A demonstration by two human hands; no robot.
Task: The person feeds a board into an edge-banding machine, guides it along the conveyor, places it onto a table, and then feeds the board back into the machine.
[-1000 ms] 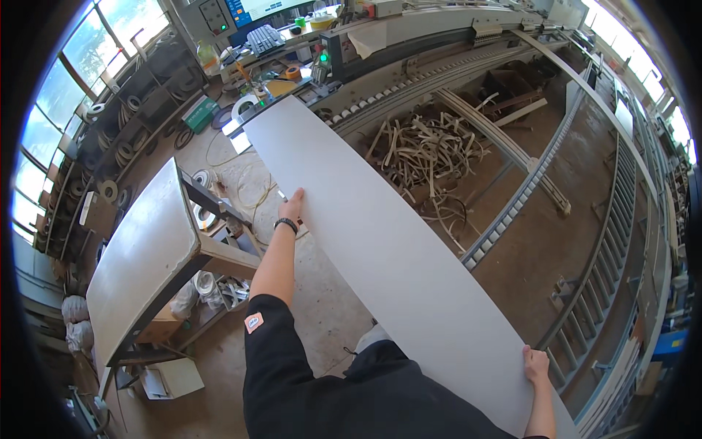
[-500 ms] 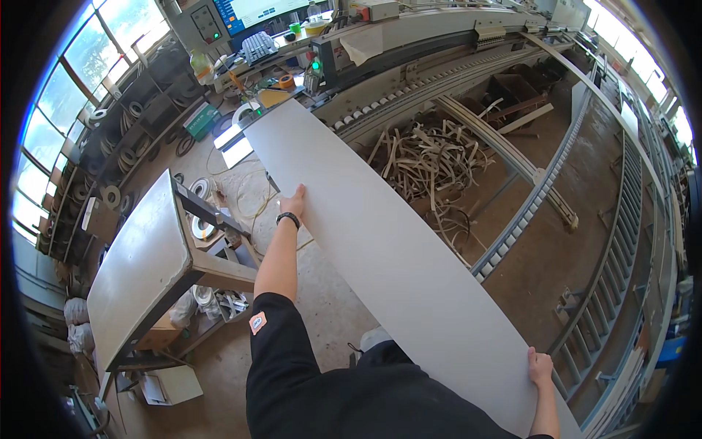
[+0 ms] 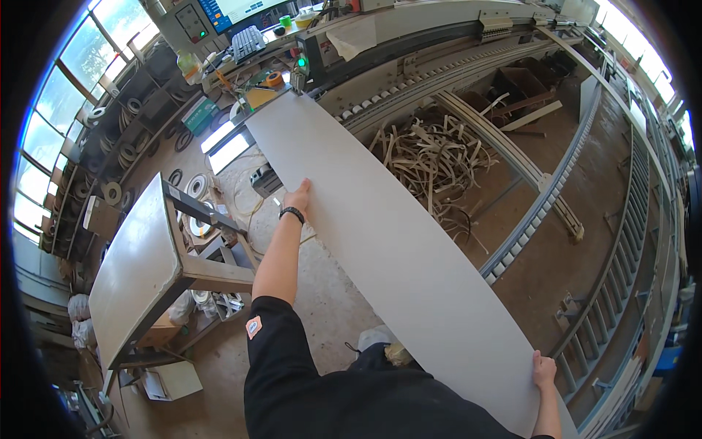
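Note:
A long white panel [image 3: 395, 234] runs from the machine bed at the upper middle down to the lower right, close in front of my body. On its left long edge, my left hand [image 3: 298, 199] grips with the thumb lying on top; the fingers underneath are hidden. My right hand [image 3: 543, 369] is closed round the opposite edge near the panel's close end. The far end of the panel lies beside the machine's guide, next to a small green light [image 3: 301, 63].
A worn white-topped table [image 3: 135, 271] stands at the left. Right of the panel, a heap of cut edging strips [image 3: 431, 157] lies on the floor between roller rails [image 3: 541, 212]. A keyboard [image 3: 247, 44] and monitor [image 3: 245, 11] sit at the back. Rolls of edging [image 3: 196, 186] lie behind the table.
My view has shifted slightly, and a dark boxy machine part beside the panel's left edge now shows more. Both hands keep their hold on the panel.

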